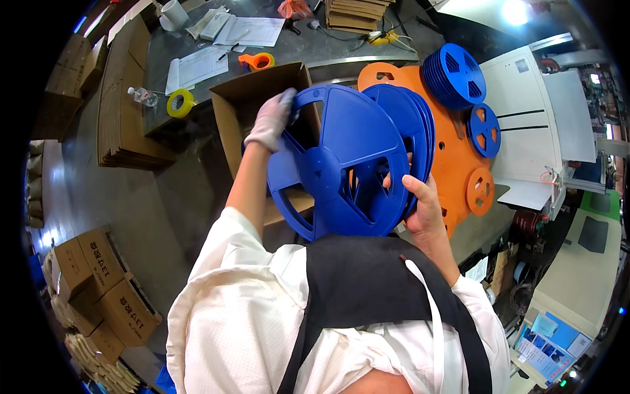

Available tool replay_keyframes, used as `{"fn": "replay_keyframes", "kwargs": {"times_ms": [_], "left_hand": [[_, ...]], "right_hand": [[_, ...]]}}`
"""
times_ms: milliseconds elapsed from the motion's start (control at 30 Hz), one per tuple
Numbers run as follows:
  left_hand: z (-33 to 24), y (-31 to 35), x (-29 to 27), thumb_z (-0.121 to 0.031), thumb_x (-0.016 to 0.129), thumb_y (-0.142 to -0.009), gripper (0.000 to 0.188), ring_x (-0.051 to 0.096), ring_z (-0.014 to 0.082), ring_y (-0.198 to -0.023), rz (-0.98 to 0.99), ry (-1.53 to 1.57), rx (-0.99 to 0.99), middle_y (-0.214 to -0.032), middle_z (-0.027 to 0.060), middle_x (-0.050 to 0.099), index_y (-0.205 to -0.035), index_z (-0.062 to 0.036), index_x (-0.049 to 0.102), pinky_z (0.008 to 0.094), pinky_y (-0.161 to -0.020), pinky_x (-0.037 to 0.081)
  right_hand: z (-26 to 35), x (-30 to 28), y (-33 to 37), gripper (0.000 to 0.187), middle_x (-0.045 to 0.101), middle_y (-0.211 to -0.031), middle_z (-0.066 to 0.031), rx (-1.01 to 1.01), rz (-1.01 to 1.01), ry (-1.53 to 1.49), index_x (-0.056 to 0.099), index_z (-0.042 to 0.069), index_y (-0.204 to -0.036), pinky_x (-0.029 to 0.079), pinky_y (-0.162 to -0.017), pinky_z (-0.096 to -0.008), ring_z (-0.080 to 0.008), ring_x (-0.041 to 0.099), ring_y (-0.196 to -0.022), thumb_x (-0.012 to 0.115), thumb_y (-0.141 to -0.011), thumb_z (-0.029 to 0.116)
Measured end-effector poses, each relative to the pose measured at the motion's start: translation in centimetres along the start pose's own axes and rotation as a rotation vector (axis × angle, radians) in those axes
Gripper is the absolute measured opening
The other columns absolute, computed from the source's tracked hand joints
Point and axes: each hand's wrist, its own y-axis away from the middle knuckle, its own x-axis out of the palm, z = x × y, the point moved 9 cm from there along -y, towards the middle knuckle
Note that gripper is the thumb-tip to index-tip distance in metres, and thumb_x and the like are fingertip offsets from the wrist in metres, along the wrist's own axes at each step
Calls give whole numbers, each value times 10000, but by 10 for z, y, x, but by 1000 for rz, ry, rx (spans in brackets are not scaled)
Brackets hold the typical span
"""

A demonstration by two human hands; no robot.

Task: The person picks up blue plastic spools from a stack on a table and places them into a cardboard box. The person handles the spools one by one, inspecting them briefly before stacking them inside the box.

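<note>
In front of my chest several large blue plastic reels [357, 125] are held tilted, with a spoked flange facing me. At the upper left rim my left hand [270, 121], in a pale glove with darker fingertips, is closed on the edge; its fingers are slightly blurred. Bare, my right hand [423, 200] grips the right edge, its thumb on the near side and its fingers partly hidden behind the reels. Behind and left of them stands an open cardboard box [228, 128], its inside mostly covered by the reels.
A large orange panel [449, 157] lies to the right, with stacked blue reels [456, 75], a small blue wheel [484, 130] and a small orange wheel [480, 191]. The grey bench [289, 49] holds yellow tape [180, 103], an orange tape dispenser [257, 62] and papers [193, 69].
</note>
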Motion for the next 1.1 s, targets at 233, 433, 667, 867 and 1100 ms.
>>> {"fn": "replay_keyframes", "kwargs": {"times_ms": [233,433,667,867,1100], "left_hand": [[128,120,-3,-428,493,-964,461,656,268,-928,170,784,-397,-1069,136,669,-1193,-41,598,401,-846,536],[111,173,11,-373,725,-814,607,668,324,-968,318,1296,-123,-1103,169,653,-1281,-51,508,433,-770,595],[110,174,-44,-254,688,-868,484,684,328,-919,129,1124,48,-1015,129,684,-1278,-71,505,413,-700,606],[133,137,-64,-132,537,-960,432,653,238,-942,-139,558,-131,-1131,92,620,-1378,-124,428,421,-734,590],[223,9,-12,-106,544,-928,583,623,193,-866,-205,72,-83,-1084,98,645,-1455,-228,327,348,-671,537]], "right_hand": [[-9,-52,-23,425,639,-961,-121,-64,-133,-89,495,65,-1165,555,-733,-320,-228,666,-867,670,-779,92],[-48,-85,-61,350,635,-1005,-102,90,-159,-144,508,98,-1177,548,-790,-347,-219,647,-882,623,-848,138],[-64,-113,-78,271,615,-1177,-164,101,-302,18,531,20,-1103,451,-556,-286,-258,637,-1029,535,-973,257],[-47,-120,-46,355,618,-1172,-154,25,-279,105,525,39,-1132,435,-545,-242,-192,646,-859,494,-991,364],[-43,-150,-9,349,650,-1079,-128,-7,-478,225,553,34,-1138,441,-565,-238,-152,626,-795,477,-1002,347]]}}
